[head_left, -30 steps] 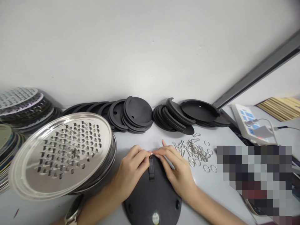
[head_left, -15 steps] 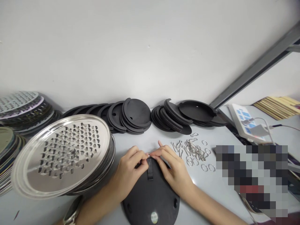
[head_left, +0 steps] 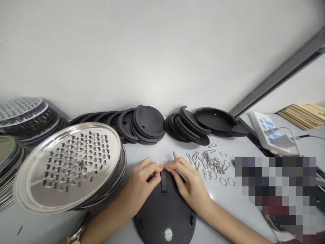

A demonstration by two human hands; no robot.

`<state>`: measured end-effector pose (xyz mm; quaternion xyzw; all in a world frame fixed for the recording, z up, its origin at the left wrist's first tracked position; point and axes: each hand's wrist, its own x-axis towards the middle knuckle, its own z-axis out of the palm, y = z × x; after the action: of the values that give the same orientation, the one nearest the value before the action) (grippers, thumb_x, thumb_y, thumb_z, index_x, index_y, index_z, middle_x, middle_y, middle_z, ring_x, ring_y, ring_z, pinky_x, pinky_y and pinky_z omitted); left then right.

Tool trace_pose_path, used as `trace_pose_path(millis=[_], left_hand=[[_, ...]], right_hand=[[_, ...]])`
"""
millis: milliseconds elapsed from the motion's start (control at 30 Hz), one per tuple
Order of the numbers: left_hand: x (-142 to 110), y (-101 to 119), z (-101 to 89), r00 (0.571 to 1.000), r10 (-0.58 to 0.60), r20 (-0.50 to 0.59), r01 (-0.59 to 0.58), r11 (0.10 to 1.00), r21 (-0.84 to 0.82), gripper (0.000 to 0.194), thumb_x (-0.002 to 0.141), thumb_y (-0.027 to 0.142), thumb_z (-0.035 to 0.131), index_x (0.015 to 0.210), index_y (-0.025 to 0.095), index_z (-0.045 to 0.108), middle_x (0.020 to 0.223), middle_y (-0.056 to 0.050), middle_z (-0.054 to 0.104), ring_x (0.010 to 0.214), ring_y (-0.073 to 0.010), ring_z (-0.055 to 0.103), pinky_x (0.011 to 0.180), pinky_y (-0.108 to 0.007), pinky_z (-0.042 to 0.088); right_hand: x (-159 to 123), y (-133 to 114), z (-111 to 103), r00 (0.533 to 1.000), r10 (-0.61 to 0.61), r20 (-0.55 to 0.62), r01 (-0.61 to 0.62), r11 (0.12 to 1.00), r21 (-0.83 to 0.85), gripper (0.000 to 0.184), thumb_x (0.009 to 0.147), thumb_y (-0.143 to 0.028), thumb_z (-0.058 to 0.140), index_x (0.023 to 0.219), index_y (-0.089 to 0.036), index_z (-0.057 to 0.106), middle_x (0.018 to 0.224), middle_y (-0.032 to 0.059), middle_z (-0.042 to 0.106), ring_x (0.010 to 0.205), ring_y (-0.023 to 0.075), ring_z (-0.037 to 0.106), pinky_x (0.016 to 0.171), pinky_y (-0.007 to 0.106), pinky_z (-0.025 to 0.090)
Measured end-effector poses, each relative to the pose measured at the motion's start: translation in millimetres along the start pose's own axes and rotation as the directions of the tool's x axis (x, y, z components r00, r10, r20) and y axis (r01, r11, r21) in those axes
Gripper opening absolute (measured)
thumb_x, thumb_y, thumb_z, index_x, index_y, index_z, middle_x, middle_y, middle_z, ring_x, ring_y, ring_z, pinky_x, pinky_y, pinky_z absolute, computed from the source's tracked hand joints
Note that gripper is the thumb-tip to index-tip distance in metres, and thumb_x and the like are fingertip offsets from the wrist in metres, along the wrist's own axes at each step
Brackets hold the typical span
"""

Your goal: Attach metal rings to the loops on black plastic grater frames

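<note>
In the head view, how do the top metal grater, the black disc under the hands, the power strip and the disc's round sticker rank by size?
1. Grater
2. Black disc, cut off by the picture's edge
3. Power strip
4. Sticker
The grater may look bigger through nearness to the camera.

"Count?"
"One left hand [head_left: 144, 176], one right hand [head_left: 190, 179], one black plate [head_left: 165, 213]."
"Clockwise around it?"
"Three stacks [head_left: 78, 162] toward ten, two black-disc groups [head_left: 153, 118] toward eleven and one, one power strip [head_left: 266, 130] toward two o'clock; rings [head_left: 212, 162] too jumbled."
</note>
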<state>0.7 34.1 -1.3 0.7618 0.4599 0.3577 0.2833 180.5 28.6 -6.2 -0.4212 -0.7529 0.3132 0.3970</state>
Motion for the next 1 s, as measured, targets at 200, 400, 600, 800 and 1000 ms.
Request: trace_pose_path(millis=[200,400,600,800,1000], left_hand=[[0.4,1.5,1.3,1.000,0.017,-0.001,-0.017,1.000,-0.004,0.022,0.081,-0.001,0.052,0.070,0.018,0.052,0.071,0.005,0.049,0.065,-0.0090,0.053,0.065,-0.019,0.043],[4.2,1.2,3.1,0.999,0.037,-0.001,-0.037,0.999,-0.006,0.022,0.081,-0.002,0.052,0.071,0.018,0.053,0.072,0.004,0.050,0.065,-0.0082,0.054,0.066,-0.017,0.044],[3.9,0.4,3.8,0.999,0.034,0.035,-0.034,0.999,-0.013,0.022,0.084,-0.001,0.050,0.075,0.019,0.054,0.075,0.003,0.050,0.068,-0.0090,0.055,0.069,-0.018,0.046],[1.2,-0.7,5.7,0.998,0.049,0.025,-0.049,0.999,0.011,0.022,0.085,0.000,0.050,0.074,0.018,0.052,0.075,0.003,0.049,0.069,-0.0097,0.056,0.070,-0.019,0.045],[0.2,-0.5,5.4,0.998,0.043,0.047,-0.043,0.999,0.014,0.022,0.086,-0.001,0.050,0.075,0.018,0.052,0.076,0.003,0.049,0.069,-0.0090,0.056,0.070,-0.019,0.044]], right_hand=[[-0.4,-1.6,1.8,0.999,0.022,-0.041,-0.023,1.000,-0.018,0.020,0.096,-0.014,0.041,0.097,-0.024,0.059,0.087,0.0025,0.058,0.082,0.0174,0.058,0.109,0.054,0.036],[-0.5,-1.4,3.4,0.992,0.112,-0.061,-0.113,0.994,-0.011,0.018,0.097,-0.015,0.040,0.093,-0.023,0.056,0.090,0.0049,0.056,0.090,0.0200,0.056,0.088,0.039,0.048],[-0.7,-2.1,3.4,0.991,0.108,-0.084,-0.112,0.993,-0.037,0.018,0.096,-0.014,0.042,0.090,-0.023,0.056,0.087,0.0035,0.057,0.087,0.0201,0.056,0.087,0.038,0.046],[-1.6,-3.6,3.7,0.993,0.084,-0.085,-0.089,0.995,-0.055,0.017,0.096,-0.013,0.041,0.092,-0.023,0.054,0.088,0.0039,0.056,0.088,0.0206,0.055,0.090,0.040,0.045],[-2.4,-2.2,3.3,0.993,0.119,-0.011,-0.120,0.985,-0.125,0.009,0.096,-0.017,0.044,0.097,-0.023,0.050,0.094,0.0049,0.052,0.095,0.0222,0.050,0.088,0.040,0.043]])
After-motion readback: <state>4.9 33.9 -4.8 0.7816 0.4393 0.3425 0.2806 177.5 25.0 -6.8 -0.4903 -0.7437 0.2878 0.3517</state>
